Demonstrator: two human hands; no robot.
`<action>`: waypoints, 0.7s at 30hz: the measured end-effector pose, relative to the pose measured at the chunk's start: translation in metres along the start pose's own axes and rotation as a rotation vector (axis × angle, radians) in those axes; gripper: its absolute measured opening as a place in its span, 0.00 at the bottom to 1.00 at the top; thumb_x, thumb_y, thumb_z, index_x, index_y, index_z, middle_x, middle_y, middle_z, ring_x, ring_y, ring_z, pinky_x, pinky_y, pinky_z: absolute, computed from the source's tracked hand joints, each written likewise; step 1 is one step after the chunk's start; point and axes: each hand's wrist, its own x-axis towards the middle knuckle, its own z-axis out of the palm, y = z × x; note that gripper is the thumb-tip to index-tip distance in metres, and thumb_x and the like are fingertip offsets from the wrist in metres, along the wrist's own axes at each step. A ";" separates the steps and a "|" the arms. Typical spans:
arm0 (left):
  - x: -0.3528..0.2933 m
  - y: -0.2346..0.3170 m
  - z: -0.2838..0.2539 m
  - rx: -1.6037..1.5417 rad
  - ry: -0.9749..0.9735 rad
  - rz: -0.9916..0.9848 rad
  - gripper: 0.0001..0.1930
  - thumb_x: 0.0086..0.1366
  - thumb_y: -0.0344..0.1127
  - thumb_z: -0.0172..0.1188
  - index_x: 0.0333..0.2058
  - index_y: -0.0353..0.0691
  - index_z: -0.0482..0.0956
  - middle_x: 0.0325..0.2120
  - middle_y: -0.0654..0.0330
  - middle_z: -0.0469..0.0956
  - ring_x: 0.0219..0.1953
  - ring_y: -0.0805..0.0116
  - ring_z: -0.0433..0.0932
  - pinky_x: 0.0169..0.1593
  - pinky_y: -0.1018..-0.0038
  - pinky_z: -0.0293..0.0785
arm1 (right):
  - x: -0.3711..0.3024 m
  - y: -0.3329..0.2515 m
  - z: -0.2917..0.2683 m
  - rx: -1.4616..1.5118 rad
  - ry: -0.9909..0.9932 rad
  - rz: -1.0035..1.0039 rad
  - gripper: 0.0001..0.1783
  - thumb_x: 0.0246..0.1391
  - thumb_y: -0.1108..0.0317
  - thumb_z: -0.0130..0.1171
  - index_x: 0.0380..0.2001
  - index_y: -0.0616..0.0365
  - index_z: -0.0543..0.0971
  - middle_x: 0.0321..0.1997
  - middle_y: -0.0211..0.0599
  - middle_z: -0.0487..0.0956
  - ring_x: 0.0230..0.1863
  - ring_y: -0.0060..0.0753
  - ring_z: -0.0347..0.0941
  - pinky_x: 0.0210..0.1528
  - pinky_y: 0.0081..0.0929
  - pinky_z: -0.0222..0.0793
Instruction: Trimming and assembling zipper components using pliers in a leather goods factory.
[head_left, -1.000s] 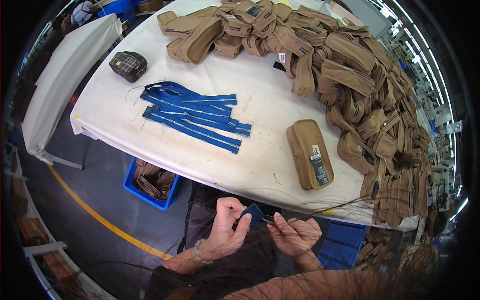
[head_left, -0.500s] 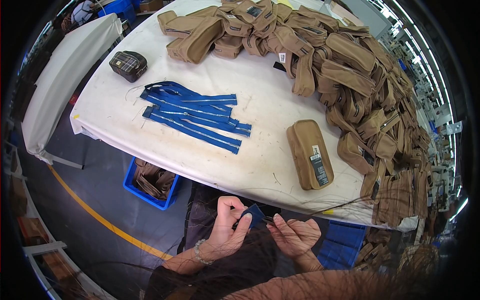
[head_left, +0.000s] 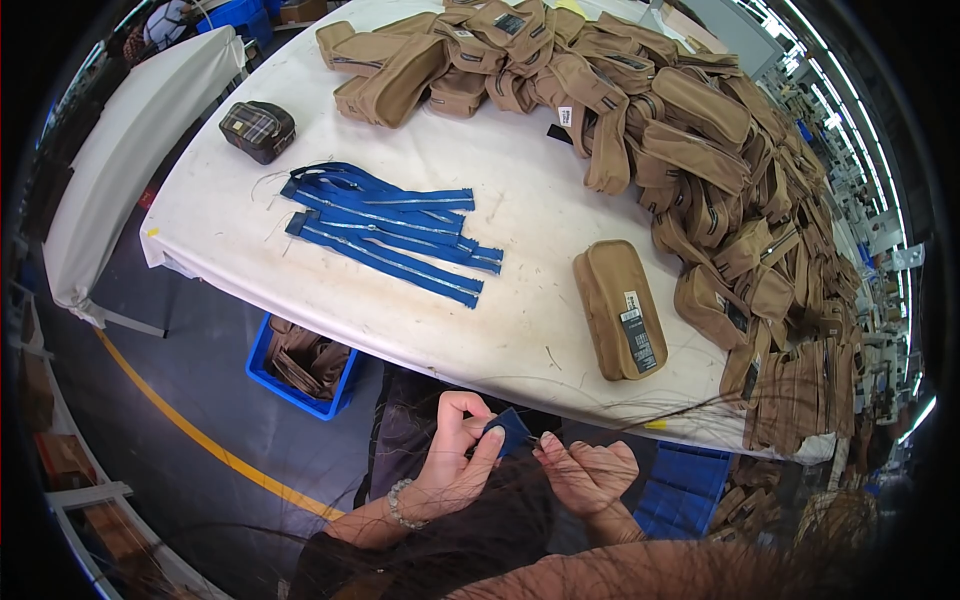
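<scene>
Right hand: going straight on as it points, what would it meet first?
The right hand would probably meet the blue piece held by the left hand first, though depth is unclear.

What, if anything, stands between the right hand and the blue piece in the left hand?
Nothing visible blocks the right hand from the blue piece; only a thin item, too small to identify, shows between them.

The blue piece [head_left: 512,430] in my left grip [head_left: 455,465] was matt cloth; beyond it, fabric zippers [head_left: 425,232] had shiny teeth [head_left: 400,263] and the worktop [head_left: 530,200] matt sheeting.
</scene>
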 end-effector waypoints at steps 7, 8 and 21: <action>-0.001 0.000 -0.001 0.024 0.022 -0.009 0.12 0.65 0.24 0.44 0.41 0.42 0.50 0.27 0.63 0.68 0.25 0.83 0.63 0.29 0.86 0.62 | 0.001 0.001 0.002 -0.004 0.012 -0.028 0.14 0.34 0.66 0.68 0.31 0.49 0.81 0.13 0.19 0.57 0.11 0.17 0.48 0.16 0.19 0.38; -0.001 0.001 -0.001 0.016 0.025 -0.021 0.12 0.64 0.24 0.44 0.41 0.42 0.50 0.27 0.63 0.68 0.25 0.83 0.63 0.29 0.86 0.62 | 0.001 0.001 0.002 -0.004 0.012 -0.028 0.14 0.34 0.66 0.68 0.31 0.49 0.81 0.13 0.19 0.57 0.11 0.17 0.48 0.16 0.19 0.38; -0.002 -0.001 -0.005 0.241 -0.056 0.000 0.12 0.65 0.25 0.44 0.41 0.42 0.49 0.27 0.63 0.68 0.25 0.83 0.63 0.29 0.86 0.62 | -0.003 0.003 0.003 0.023 0.006 -0.043 0.14 0.34 0.67 0.67 0.31 0.50 0.81 0.13 0.19 0.59 0.11 0.17 0.49 0.16 0.19 0.40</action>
